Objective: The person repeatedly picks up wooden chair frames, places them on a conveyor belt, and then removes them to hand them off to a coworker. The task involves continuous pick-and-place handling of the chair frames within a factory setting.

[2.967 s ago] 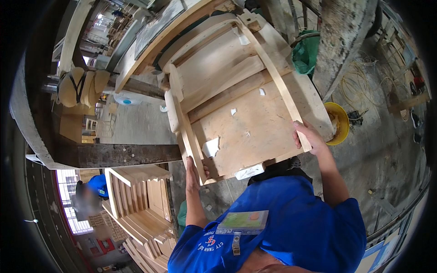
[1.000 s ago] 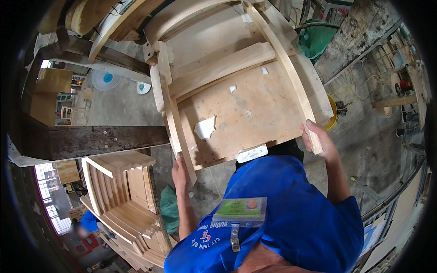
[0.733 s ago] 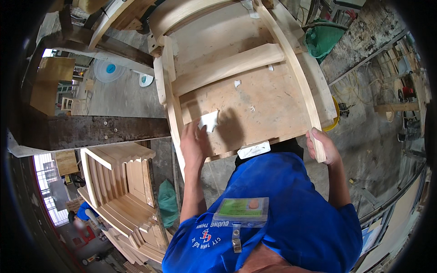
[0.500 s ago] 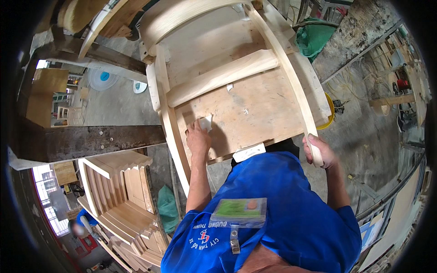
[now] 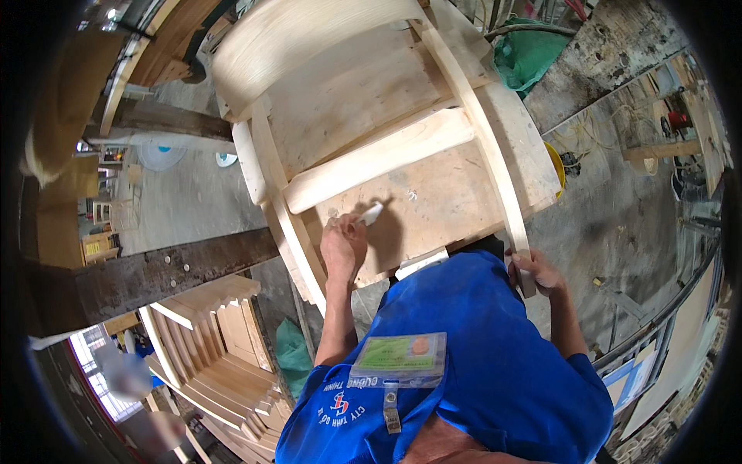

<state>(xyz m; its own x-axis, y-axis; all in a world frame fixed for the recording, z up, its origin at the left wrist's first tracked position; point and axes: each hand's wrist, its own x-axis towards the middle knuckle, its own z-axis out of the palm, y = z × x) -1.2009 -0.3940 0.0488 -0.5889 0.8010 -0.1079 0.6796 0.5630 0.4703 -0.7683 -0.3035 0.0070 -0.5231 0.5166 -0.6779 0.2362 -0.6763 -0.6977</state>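
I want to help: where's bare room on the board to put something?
On the board, between the crossbar, right rail and near edge, apart from white bits; also outside that rail. It's crowded around the left hand with its white scrap.

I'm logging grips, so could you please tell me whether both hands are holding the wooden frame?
No, the right hand holds the wooden frame, while the left hand holds a white scrap.

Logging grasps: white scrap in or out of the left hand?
In: left hand pinches the white scrap, one end jutting past the fingers.
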